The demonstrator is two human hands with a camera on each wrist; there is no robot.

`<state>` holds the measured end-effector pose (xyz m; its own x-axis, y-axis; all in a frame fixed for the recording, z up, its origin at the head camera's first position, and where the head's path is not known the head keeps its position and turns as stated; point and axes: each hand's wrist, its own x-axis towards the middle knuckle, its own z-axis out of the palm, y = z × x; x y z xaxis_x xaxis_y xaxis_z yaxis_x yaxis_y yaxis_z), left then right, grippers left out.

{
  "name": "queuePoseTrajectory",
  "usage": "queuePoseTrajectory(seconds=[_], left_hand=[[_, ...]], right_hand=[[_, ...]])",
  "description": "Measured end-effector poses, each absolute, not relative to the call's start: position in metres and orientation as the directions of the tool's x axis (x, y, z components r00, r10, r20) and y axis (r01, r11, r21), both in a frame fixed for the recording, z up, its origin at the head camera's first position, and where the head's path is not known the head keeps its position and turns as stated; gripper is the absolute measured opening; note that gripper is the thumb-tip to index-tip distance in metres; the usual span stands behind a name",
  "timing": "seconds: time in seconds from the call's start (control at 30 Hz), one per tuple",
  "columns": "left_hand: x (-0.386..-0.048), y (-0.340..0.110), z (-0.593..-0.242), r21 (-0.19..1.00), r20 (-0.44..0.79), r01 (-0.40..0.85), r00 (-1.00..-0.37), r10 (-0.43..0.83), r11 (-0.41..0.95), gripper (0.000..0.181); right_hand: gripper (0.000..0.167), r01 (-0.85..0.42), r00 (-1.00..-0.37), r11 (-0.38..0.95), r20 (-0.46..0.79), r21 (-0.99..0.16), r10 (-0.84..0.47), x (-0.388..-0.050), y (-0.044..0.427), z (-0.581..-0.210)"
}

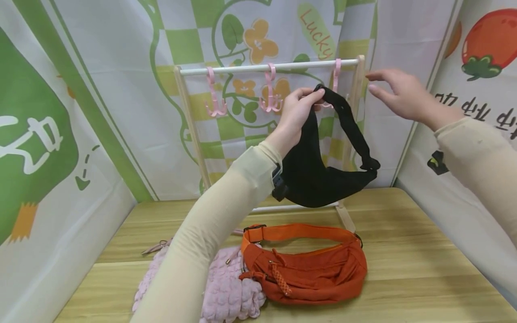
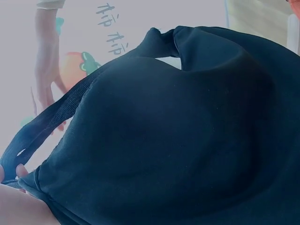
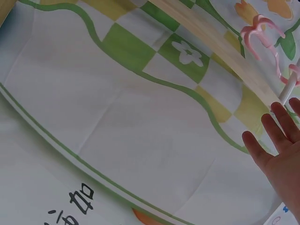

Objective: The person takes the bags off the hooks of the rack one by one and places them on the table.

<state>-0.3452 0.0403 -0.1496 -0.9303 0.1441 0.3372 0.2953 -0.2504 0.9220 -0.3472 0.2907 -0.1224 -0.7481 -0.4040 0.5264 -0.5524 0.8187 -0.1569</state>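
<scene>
My left hand pinches a black crossbody bag at the top, where its strap meets the body. The bag hangs tilted in front of the rack, and its strap loops down on the right. Close behind the held end is a pink hook on the rack's white rail; the bag and hand hide its lower part. In the left wrist view the black fabric fills most of the picture. Right of the rack's post, my right hand is raised with fingers extended, holding nothing.
Two more pink hooks, one at the left and one mid-rail, hang from the rail. On the wooden table lie a red-orange waist bag and a pink puffy bag, partly behind my left arm. Printed cloth surrounds the table.
</scene>
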Motion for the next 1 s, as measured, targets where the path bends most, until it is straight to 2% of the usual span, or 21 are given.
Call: queuePoseTrajectory(seconds=[0.3,0.6,1.0], left_hand=[[-0.338,0.038,-0.152,0.905,0.345,0.288,-0.928,0.142,-0.313,0.015],[-0.332,0.035,-0.157,0.907,0.322,0.262,-0.936,0.141,-0.329,0.013],[-0.328,0.03,-0.165,0.901,0.311,0.242,-0.939,0.147,-0.36,0.014]], right_hand=[[0.047,-0.57,-0.755,0.783,0.535,-0.248,-0.38,-0.345,0.296,-0.144],[0.045,-0.584,-0.753,0.758,0.543,-0.292,-0.371,-0.343,0.299,-0.171],[0.04,-0.598,-0.766,0.682,0.551,-0.421,-0.331,-0.34,0.292,-0.204]])
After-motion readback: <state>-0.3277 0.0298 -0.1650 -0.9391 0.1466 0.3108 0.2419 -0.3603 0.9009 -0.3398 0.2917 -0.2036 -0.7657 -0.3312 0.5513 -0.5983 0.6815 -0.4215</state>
